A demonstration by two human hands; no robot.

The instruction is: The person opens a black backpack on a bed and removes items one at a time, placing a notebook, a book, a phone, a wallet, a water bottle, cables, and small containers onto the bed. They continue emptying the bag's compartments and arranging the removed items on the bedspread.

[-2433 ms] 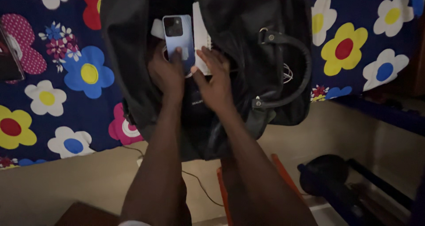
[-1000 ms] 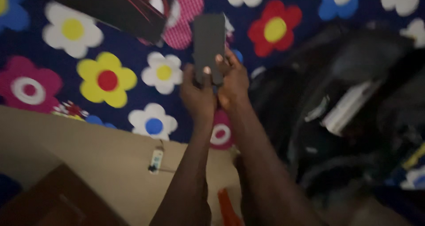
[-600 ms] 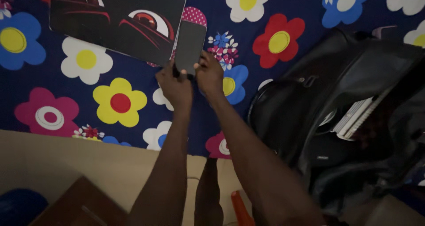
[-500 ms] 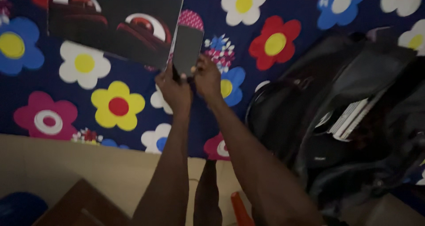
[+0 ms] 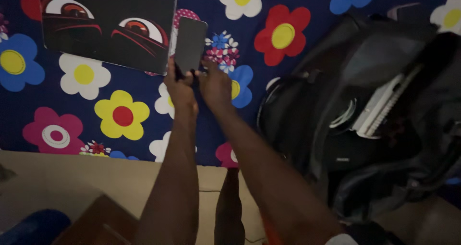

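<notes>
- Dark smartphone (image 5: pixel 190 44), seen from its flat dark side, held upright over a flowered bedsheet (image 5: pixel 120 115), just right of a laptop's edge.
- Gripped at its lower end by both hands, arms reaching in from the bottom of the view.
- Left hand (image 5: pixel 180 86) curled around the phone's lower left corner, fingers clenched on its edge.
- Right hand (image 5: pixel 215 84) pinching the phone's lower right corner, fingertips closed on it, thumb toward the middle.
- Just left of the phone: a closed laptop (image 5: pixel 108 26) lying flat on the sheet, lid covered with a dark picture of two red-rimmed cartoon eyes; phone's left edge meets or overlaps the laptop's right edge.
- Under everything: dark blue sheet printed with large red, yellow, white, blue and pink flowers.
- To the right, well apart from the phone: an open black bag (image 5: pixel 365 110) slumped on the sheet, a pale flat item (image 5: pixel 384 108) showing inside its mouth, too dim to identify.
- Below the sheet's edge: a tan floor (image 5: pixel 62 177), with a brown wooden corner (image 5: pixel 103 221) at lower left.
</notes>
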